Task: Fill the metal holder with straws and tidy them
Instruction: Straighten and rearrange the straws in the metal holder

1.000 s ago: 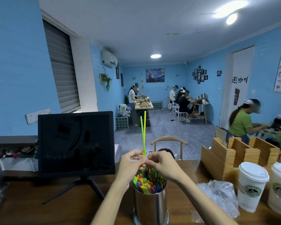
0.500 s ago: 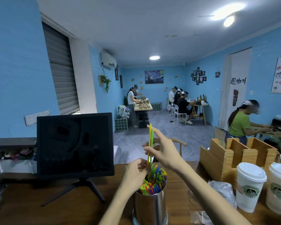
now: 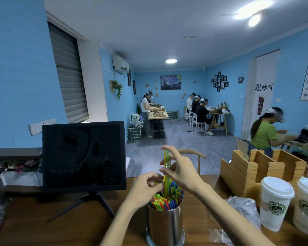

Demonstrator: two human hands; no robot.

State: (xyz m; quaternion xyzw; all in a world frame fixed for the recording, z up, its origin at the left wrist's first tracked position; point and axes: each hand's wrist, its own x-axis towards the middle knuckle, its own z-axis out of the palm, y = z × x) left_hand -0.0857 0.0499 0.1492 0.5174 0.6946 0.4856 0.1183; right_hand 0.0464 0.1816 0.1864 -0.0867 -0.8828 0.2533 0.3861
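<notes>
A shiny metal holder [image 3: 164, 222] stands on the wooden counter near its front edge, packed with colourful straws [image 3: 169, 198]. Two straws, one yellow and one green [image 3: 166, 164], stick up well above the others. My left hand [image 3: 146, 188] pinches these two low down, just over the bundle. My right hand [image 3: 182, 170] is behind them, its index fingertip on their top ends and its other fingers loosely bent beside them.
A black monitor on a tripod stand [image 3: 84, 155] is at the left. A wooden cup organiser [image 3: 245, 173], two lidded paper cups [image 3: 276, 203] and a crumpled plastic bag [image 3: 245, 210] sit at the right. A chair back [image 3: 190, 153] shows beyond the counter.
The two raised straws have sunk lower into the holder. My right hand let go of its pinch, rose to their tops, and has come down with them.
</notes>
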